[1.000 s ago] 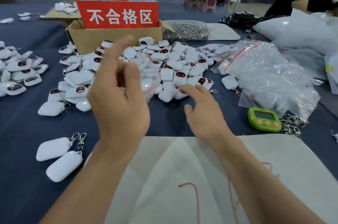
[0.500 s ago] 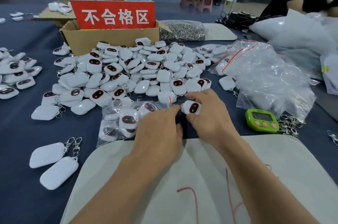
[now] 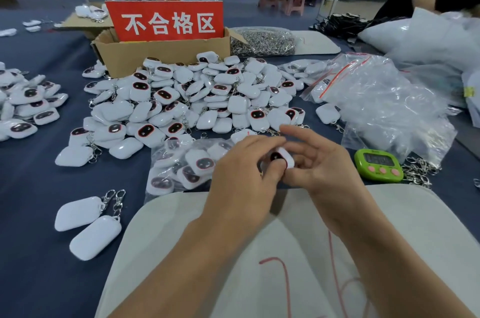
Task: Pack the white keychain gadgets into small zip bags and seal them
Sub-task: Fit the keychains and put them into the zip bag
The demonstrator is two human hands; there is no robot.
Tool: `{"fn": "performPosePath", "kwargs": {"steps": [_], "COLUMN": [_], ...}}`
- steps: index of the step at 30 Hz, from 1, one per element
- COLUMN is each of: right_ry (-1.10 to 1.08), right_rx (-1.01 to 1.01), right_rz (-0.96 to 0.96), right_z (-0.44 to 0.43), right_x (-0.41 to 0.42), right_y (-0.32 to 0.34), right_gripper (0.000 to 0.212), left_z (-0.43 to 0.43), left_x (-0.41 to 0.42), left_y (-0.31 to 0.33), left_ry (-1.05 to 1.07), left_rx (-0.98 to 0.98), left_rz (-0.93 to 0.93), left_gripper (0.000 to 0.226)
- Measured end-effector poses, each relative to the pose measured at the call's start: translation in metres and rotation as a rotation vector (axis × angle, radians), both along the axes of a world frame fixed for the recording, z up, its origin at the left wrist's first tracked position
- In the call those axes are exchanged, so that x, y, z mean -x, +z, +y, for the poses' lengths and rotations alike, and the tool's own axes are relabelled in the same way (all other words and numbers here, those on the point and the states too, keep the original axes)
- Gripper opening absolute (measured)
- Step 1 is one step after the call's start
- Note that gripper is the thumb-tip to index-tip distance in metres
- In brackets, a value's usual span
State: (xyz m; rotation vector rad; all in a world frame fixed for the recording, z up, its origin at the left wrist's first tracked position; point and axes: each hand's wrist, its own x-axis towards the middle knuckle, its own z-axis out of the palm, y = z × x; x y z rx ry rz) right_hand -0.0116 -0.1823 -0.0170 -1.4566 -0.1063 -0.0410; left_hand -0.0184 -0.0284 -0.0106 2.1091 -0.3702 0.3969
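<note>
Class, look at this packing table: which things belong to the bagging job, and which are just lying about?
Job: held gadget, gripped by left hand and right hand; loose gadget pile; filled bag; empty zip bags.
Lying about: green timer; cardboard box with red sign; bag of metal clips.

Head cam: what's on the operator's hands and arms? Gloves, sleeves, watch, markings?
Nothing worn. Left hand and right hand have no gloves and no visible rings, watch or wristband. The forearms are uncovered down to the frame's lower edge, with no sleeve in view.
</note>
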Motion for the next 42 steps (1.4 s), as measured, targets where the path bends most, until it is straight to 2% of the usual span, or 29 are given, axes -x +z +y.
{"fn": "performPosePath", "kwargs": {"steps": [3,6,9,13,17,20,24,28,34,37,40,42], "right_ry": [0.078,0.087,0.078,0.114,0.139,0.072,-0.022,-0.025,-0.004,0.017,0.031,0.05], "right_rx": [-0.143,-0.221,-0.235,-0.201,-0.137,-0.098,0.025,0.093,0.088,0.068,0.05,0.055], "right_rz": [0.051,0.086,0.121,0.14,0.162,0.12,0.089,0.085,0.096,0.101,0.131,0.142], "right_z": [-0.002,-0.004,-0.007,-0.004,0.003,0.006,0.007,0.005,0.008,0.008,0.007,0.008], "right_x": [0.0,0.002,0.003,0.008,0.01,0.011,0.012,0.013,0.013,0.012,0.011,0.011], "right_y": [0.003,0.008,0.012,0.015,0.018,0.02,0.022,0.024,0.024,0.023,0.022,0.021], "right_gripper": [0.069,0.05,0.029,0.024,0.025,0.02,0.026,0.026,0.025,0.02,0.03,0.029], "left_z": [0.002,-0.001,-0.001,-0.002,-0.001,-0.001,-0.006,-0.005,-0.002,-0.002,-0.002,-0.003], "left_x": [-0.003,-0.005,-0.007,-0.008,-0.006,-0.003,0.002,0.001,-0.003,-0.004,-0.003,-0.003], "left_y": [0.001,-0.001,-0.001,-0.001,-0.002,-0.001,0.0,0.002,0.001,0.0,0.0,0.001], "left_ry": [0.073,0.061,-0.018,-0.026,0.019,0.059,0.069,-0.019,-0.095,-0.111,-0.09,-0.057], "left_rx": [0.18,0.383,0.525,0.641,0.531,0.396,0.199,0.35,0.468,0.48,0.479,0.453], "left_rz": [0.051,0.127,0.187,0.148,0.108,0.051,0.08,0.196,0.215,0.213,0.204,0.186], "left_gripper": [0.03,0.031,0.032,0.024,0.028,0.025,0.039,0.036,0.028,0.029,0.031,0.034]}}
